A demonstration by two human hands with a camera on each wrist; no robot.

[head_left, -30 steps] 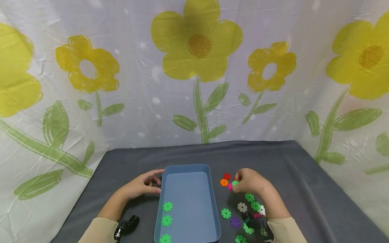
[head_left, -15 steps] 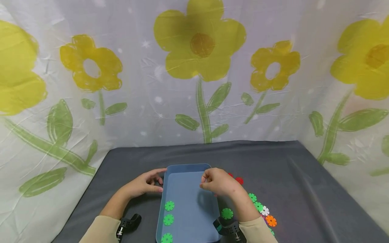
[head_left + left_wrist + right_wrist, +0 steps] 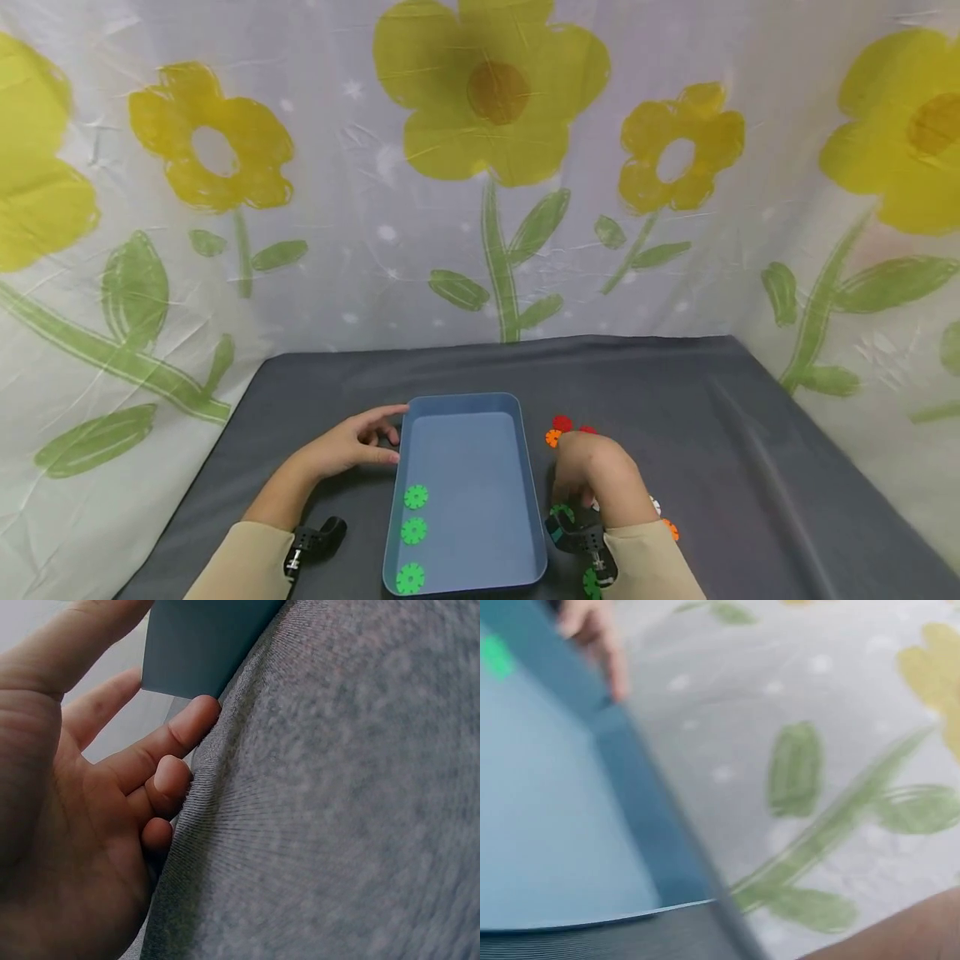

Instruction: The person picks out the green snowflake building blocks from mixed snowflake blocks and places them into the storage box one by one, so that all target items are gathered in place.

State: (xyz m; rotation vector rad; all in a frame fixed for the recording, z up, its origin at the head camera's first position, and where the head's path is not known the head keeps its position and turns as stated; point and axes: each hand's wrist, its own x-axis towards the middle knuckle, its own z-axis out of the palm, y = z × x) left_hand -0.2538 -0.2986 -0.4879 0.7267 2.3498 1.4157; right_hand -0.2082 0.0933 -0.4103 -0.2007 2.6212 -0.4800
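- Since half a second ago the right hand [image 3: 588, 464] has travelled from above the tray's right side back to the loose discs beside it; the left hand [image 3: 358, 442] has stayed by the tray's left wall.
- The right hand dips with its fingers pointing downward, right of the tray, over a green disc [image 3: 562, 511] that shows partly at its edge. Its fingertips are hidden behind the back of the hand — whether they are apart or pinching anything, I cannot tell.
- The left hand is loosely spread, thumb and index finger apart and clasping nothing. The index fingertip meets the far left corner of the tray, the thumb tip lies at its left side, and the other fingers bend gently in the left wrist view.
- The blue tray [image 3: 480, 475] rests on the dark grey cloth [image 3: 337, 379] between the two hands. Three green discs [image 3: 413, 531] lie flat inside it, spaced in a row along its left wall — the same three as before.
- Beyond the right hand are a red disc [image 3: 562, 423] and an orange disc [image 3: 552, 437], close together, with a second red one partly covered by the hand.
- A white disc [image 3: 656, 505] and another orange one peep out right of the forearm; another green one shows below the black wrist device [image 3: 581, 537].
- Behind stands a pale curtain [image 3: 330, 317] printed with yellow flowers.
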